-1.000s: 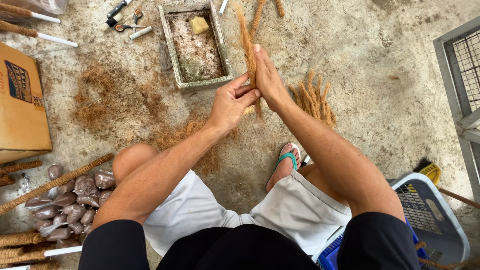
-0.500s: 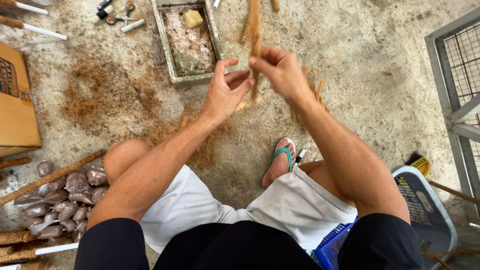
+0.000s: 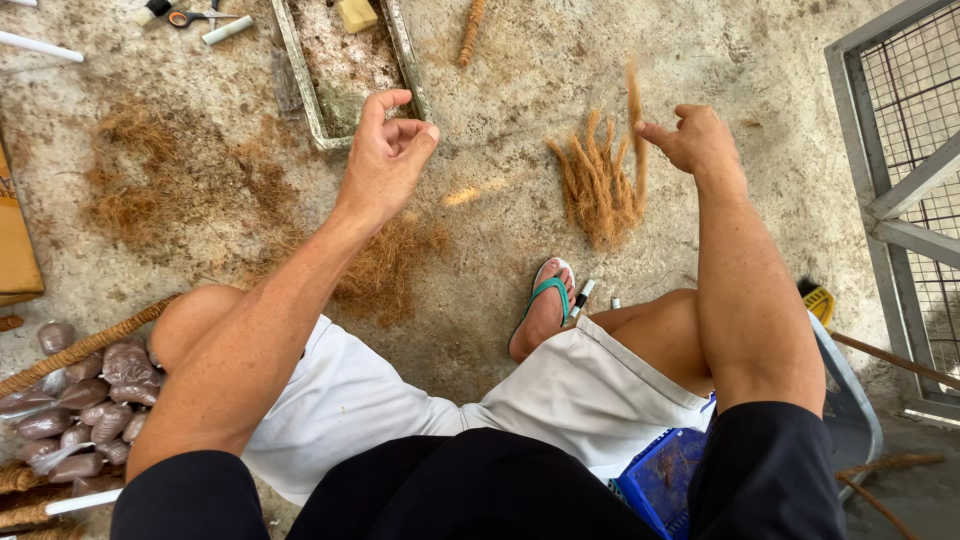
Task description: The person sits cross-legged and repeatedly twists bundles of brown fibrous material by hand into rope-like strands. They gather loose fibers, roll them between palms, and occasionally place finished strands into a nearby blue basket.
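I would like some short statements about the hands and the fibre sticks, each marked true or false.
1. The left hand grips a fibre stick. False: it is empty, fingers curled, over the tray.
2. A blurred fibre stick is beside the right hand. True.
3. A pile of fibre sticks lies on the floor. True.
4. The foot is bare. False: it wears a green sandal.
5. The two hands touch each other. False: they are apart.
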